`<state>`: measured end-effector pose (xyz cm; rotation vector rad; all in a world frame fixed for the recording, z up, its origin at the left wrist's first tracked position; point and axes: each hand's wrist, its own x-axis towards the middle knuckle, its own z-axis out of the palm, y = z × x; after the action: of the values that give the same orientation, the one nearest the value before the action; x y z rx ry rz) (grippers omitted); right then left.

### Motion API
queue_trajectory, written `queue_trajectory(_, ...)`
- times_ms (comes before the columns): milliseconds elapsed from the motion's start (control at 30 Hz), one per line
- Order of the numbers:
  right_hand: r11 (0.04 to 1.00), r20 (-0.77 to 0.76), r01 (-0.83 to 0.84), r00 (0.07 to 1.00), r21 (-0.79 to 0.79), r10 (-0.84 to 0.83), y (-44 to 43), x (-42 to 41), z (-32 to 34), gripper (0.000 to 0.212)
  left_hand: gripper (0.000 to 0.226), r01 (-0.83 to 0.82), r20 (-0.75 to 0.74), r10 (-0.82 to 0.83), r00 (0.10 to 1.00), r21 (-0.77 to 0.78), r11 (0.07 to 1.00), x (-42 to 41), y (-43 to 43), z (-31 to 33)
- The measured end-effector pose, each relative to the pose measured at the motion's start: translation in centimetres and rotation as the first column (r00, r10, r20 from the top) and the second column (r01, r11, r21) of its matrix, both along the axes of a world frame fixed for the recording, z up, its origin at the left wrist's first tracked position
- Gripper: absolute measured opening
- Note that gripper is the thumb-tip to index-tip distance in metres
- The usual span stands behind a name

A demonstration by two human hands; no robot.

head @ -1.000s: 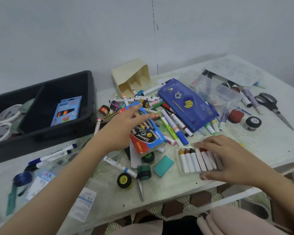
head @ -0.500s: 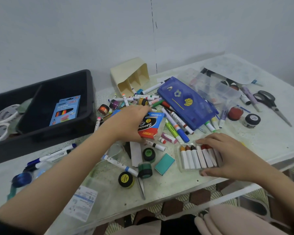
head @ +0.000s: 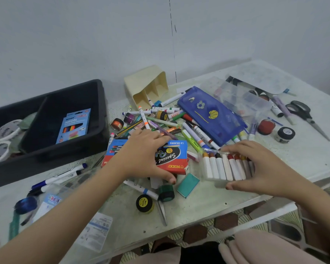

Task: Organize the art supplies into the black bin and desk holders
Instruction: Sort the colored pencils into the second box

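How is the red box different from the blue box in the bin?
The red box sits on the table; the blue box sits in the black bin. The left hand grips the red box; nothing touches the blue box. Both lie flat.

— What stands behind the work place?
— A plain wall (head: pixel 74 39), pale grey-blue. A thin dark line (head: pixel 171 25) runs down it, broken in some places, until the table.
— And the table?
— The table (head: pixel 311 159) has a whitish top, stained and speckled with small dots. Its far edge stands against the wall.
— How is the light?
— Soft and even, with only weak shadows.
— The floor?
— Below the front edge the floor (head: pixel 225 221) shows brown and cream patterned tiles.
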<state>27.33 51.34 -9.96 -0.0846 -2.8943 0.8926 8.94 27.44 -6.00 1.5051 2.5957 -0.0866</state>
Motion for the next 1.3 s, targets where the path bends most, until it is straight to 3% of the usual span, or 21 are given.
queue_trajectory(267,0.998,0.012,-0.059,0.998,0.032,0.058,-0.8,-1.5,0.7,0.075,0.117,-0.058,0.149,0.051,0.988,0.043,0.997,0.7,-0.3,-0.7)
queue_trajectory(467,0.994,0.030,-0.090,0.996,0.063,0.089,-1.1,-2.2,0.5,0.082,0.113,0.005,0.171,-0.017,0.985,0.070,0.998,1.2,-0.3,-1.2)
queue_trajectory(600,0.992,0.038,-0.093,0.995,0.082,0.091,-1.4,-2.8,0.5,0.086,0.110,0.022,0.143,-0.035,0.989,0.093,0.995,1.5,-0.2,-1.4)
queue_trajectory(900,0.993,0.080,-0.054,0.996,0.108,0.045,-2.9,-4.9,-0.3,0.091,0.103,-0.124,0.070,0.119,0.990,0.073,0.990,2.2,1.2,-2.5)
queue_trajectory(1300,0.979,0.134,-0.057,0.991,0.197,0.031,0.4,-1.8,-0.4,0.098,0.088,-0.076,0.263,0.025,0.964,0.186,0.980,0.6,0.0,-2.9)
